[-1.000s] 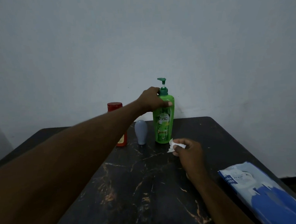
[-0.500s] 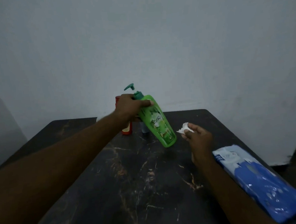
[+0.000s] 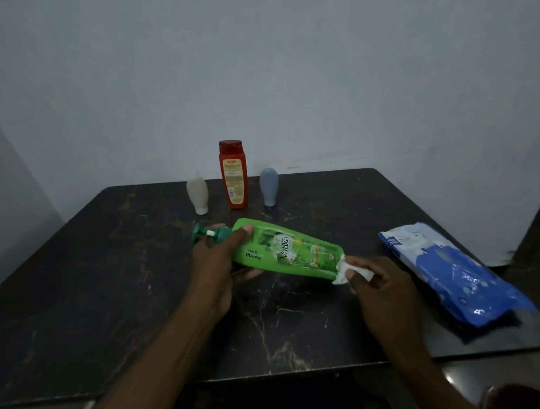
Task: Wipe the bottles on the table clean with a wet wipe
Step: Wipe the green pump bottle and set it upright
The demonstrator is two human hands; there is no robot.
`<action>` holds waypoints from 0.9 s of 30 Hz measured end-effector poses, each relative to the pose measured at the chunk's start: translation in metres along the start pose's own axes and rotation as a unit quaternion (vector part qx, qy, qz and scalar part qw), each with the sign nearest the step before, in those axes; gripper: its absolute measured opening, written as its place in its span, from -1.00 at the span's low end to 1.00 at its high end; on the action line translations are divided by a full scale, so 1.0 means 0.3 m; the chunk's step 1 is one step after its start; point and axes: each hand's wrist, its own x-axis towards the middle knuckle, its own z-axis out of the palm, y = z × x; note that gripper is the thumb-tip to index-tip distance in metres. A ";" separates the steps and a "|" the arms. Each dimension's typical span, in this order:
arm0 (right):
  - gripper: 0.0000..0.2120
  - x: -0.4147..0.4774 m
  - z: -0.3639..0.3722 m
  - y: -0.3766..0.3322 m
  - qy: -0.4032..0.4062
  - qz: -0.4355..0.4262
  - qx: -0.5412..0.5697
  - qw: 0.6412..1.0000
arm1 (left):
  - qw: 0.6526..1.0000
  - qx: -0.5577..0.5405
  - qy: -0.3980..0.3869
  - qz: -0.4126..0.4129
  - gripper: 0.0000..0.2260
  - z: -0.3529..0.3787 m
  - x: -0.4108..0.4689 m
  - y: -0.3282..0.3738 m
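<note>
My left hand [image 3: 217, 264] grips the green pump bottle [image 3: 287, 249] near its neck and holds it almost flat above the dark table [image 3: 126, 308], pump pointing left. A crumpled white wet wipe [image 3: 345, 271] is pinched in my right hand [image 3: 383, 289] and touches the bottle's base at its right end. Upright at the back of the table stand a red bottle [image 3: 233, 175], a small white bottle [image 3: 197, 193] to its left and a small grey-blue bottle [image 3: 269, 187] to its right.
A blue and white pack of wet wipes [image 3: 450, 272] lies on the table's right side. A pale wall rises right behind the table. The table's front edge runs just below my forearms.
The green bottle has been lifted from beside the other bottles, tipped onto its side and brought nearer to me. My right hand has brought the wipe up against its base.
</note>
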 end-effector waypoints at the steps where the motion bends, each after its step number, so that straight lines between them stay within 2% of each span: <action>1: -0.74 -0.006 -0.002 -0.003 0.008 -0.005 -0.006 1.000 | 1.000 -0.007 0.004 0.006 -0.60 -0.011 -0.011 -0.009; 6: -0.74 -0.023 -0.006 -0.007 0.031 -0.023 -0.020 0.999 | 0.998 -0.061 0.001 -0.034 -0.85 -0.053 -0.045 -0.027; 9: -0.78 -0.034 0.004 -0.015 0.026 -0.047 -0.059 0.997 | 0.995 -0.068 -0.001 -0.066 -0.87 -0.076 -0.046 -0.036; 14: -0.92 -0.037 0.042 -0.038 0.021 -0.049 -0.107 0.993 | 0.992 -0.054 0.035 -0.106 -0.75 -0.078 -0.052 -0.053; 21: -0.80 -0.035 0.074 -0.051 0.051 -0.034 -0.110 0.992 | 0.986 -0.080 0.100 -0.107 -0.55 -0.074 -0.044 -0.087; 27: -0.89 -0.065 0.162 -0.114 0.038 -0.064 -0.126 0.989 | 0.985 -0.096 0.087 -0.111 -0.30 -0.050 -0.053 -0.086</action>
